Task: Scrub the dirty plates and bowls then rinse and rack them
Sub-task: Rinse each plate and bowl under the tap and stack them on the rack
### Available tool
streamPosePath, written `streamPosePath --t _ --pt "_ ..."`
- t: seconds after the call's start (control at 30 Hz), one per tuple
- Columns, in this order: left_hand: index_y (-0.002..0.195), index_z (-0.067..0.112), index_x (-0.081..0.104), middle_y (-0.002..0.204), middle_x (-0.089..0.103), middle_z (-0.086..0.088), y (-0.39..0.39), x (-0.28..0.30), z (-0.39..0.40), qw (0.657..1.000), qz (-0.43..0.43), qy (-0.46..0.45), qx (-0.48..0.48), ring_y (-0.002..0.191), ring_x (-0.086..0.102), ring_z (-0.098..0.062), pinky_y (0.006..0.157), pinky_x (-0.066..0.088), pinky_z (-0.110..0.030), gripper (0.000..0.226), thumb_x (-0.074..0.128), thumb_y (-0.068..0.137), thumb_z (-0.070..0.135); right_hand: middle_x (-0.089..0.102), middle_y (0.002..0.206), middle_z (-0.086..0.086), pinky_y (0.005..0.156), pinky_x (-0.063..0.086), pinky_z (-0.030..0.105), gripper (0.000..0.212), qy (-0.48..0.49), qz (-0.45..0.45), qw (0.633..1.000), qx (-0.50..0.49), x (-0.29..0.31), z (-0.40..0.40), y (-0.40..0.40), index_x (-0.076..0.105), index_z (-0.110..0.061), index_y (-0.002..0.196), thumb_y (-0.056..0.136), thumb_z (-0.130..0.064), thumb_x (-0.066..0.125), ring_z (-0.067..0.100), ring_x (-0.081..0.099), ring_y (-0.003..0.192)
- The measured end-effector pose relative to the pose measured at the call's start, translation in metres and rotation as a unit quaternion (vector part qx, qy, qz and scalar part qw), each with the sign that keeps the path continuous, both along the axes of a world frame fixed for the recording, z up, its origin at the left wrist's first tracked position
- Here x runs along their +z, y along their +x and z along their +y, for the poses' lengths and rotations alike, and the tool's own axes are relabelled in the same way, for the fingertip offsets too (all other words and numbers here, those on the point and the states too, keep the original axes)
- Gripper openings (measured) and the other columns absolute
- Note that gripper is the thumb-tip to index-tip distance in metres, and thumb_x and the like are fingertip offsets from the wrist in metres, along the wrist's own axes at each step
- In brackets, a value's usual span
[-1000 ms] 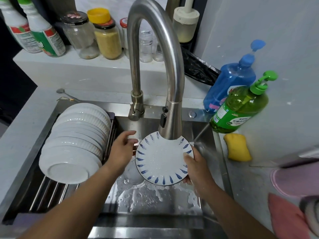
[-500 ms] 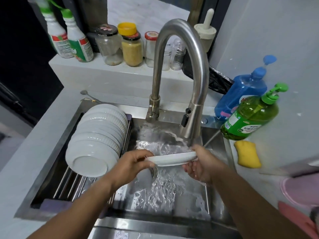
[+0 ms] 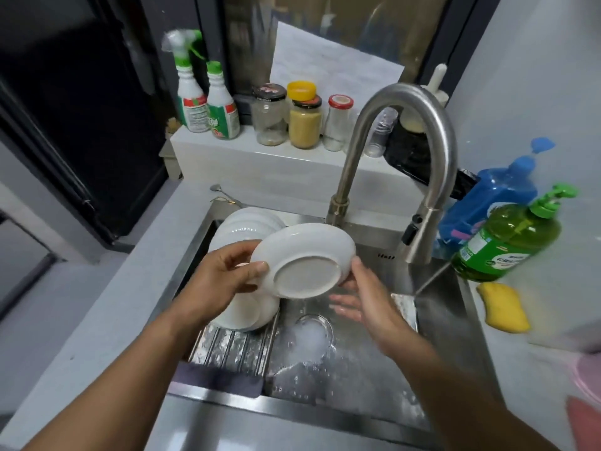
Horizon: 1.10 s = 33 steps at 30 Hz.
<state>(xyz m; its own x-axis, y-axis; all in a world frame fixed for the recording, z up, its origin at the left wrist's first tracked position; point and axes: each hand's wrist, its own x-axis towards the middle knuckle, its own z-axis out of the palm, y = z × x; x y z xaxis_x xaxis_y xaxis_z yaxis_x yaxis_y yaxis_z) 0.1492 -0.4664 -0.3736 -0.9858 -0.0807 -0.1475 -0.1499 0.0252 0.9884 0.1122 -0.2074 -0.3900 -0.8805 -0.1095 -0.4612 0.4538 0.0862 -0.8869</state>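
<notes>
From the head camera, the left hand pinches the plate by its rim, bottom up, above the rack. The right hand is loose, fingers straight, touching the plate's edge. Best to hold tight and slide it gently beside the stacked dishes.

white plate, plain underside. yellow sponge at three o'clock; green soap bottle and blue bottle at two. white bowls at nine.
</notes>
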Motion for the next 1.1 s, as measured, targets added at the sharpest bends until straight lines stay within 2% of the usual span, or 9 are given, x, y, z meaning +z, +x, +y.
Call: streamPosePath --t 0.13,0.27,0.37,0.53,0.7,0.8,0.9,1.0,1.1 --pt "0.120 0.031 0.072 0.114 0.075 0.002 0.030 -0.013 -0.020 0.995 0.020 0.007 0.099 0.098 0.071 -0.012 0.090 0.060 -0.052 0.037 0.068 0.094 0.005 0.067 0.116 0.009 0.086 0.062 0.038 0.059 0.021 0.019 0.999 0.042 -0.003 -0.036 0.021 0.054 -0.015 0.122 0.088 -0.062 0.059 0.019 0.074 0.096" --pt "0.129 0.031 0.068 0.119 0.071 0.005 0.049 -0.033 -0.039 0.987 0.018 0.002 0.161 0.100 0.070 -0.007 0.087 0.061 -0.041 0.039 0.065 0.098 0.008 0.071 0.111 0.010 0.084 0.063 0.039 0.056 0.032 -0.007 0.998 0.057 -0.016 -0.068 0.035 0.056 -0.011 0.117 0.088 -0.058 0.063 0.019 0.075 0.094" --pt "0.133 0.035 0.066 0.122 0.071 0.011 0.054 -0.048 -0.052 0.987 0.015 -0.018 0.161 0.109 0.068 -0.010 0.089 0.057 -0.036 0.041 0.061 0.101 0.010 0.070 0.111 0.012 0.083 0.063 0.038 0.053 0.043 -0.039 0.995 0.082 -0.029 -0.086 0.041 0.058 -0.008 0.113 0.092 -0.056 0.061 0.021 0.073 0.097" --pt "0.131 0.029 0.067 0.115 0.073 0.020 0.052 -0.068 -0.066 0.982 0.015 -0.089 0.166 0.107 0.065 0.007 0.099 0.051 -0.026 0.036 0.058 0.102 0.009 0.067 0.111 0.008 0.083 0.063 0.038 0.058 0.083 -0.079 0.987 0.111 -0.051 -0.106 0.046 0.058 -0.016 0.108 0.086 -0.070 0.060 0.021 0.069 0.099" --pt "0.126 0.040 0.063 0.101 0.068 0.040 0.052 -0.083 -0.066 0.979 -0.006 -0.104 0.175 0.097 0.062 0.018 0.080 0.050 -0.008 0.036 0.056 0.103 0.013 0.065 0.112 0.007 0.071 0.062 0.032 0.066 0.091 -0.120 0.983 0.108 -0.064 -0.120 0.047 0.059 -0.016 0.117 0.084 -0.073 0.058 0.023 0.068 0.099" --pt "0.112 0.060 0.064 0.105 0.072 0.017 0.049 -0.096 -0.064 0.976 -0.009 -0.124 0.179 0.100 0.066 -0.002 0.084 0.055 -0.023 0.045 0.058 0.102 0.016 0.064 0.115 0.007 0.071 0.063 0.032 0.073 0.100 -0.142 0.979 0.106 -0.071 -0.124 0.045 0.056 -0.017 0.124 0.082 -0.077 0.057 0.022 0.068 0.097" --pt "0.119 0.056 0.065 0.110 0.069 -0.007 0.044 -0.107 -0.065 0.978 -0.010 -0.124 0.166 0.100 0.067 -0.020 0.087 0.059 -0.042 0.038 0.059 0.100 0.022 0.063 0.119 0.006 0.067 0.062 0.031 0.085 0.108 -0.159 0.976 0.105 -0.077 -0.127 0.041 0.055 -0.015 0.130 0.077 -0.082 0.057 0.020 0.069 0.095" --pt "0.126 0.034 0.069 0.099 0.075 -0.001 0.042 -0.112 -0.064 0.978 0.018 -0.121 0.170 0.091 0.071 -0.020 0.078 0.060 -0.031 0.035 0.057 0.102 0.011 0.064 0.118 0.007 0.072 0.063 0.032 0.085 0.117 -0.163 0.974 0.103 -0.079 -0.129 0.036 0.056 -0.012 0.129 0.079 -0.081 0.057 0.020 0.068 0.094" --pt "0.131 0.034 0.065 0.103 0.073 -0.002 0.039 -0.119 -0.066 0.979 0.003 -0.126 0.162 0.095 0.070 -0.018 0.082 0.059 -0.030 0.033 0.057 0.104 0.019 0.065 0.113 0.007 0.077 0.064 0.036 0.084 0.148 -0.162 0.969 0.112 -0.079 -0.130 0.031 0.057 -0.011 0.126 0.080 -0.081 0.055 0.020 0.069 0.094"
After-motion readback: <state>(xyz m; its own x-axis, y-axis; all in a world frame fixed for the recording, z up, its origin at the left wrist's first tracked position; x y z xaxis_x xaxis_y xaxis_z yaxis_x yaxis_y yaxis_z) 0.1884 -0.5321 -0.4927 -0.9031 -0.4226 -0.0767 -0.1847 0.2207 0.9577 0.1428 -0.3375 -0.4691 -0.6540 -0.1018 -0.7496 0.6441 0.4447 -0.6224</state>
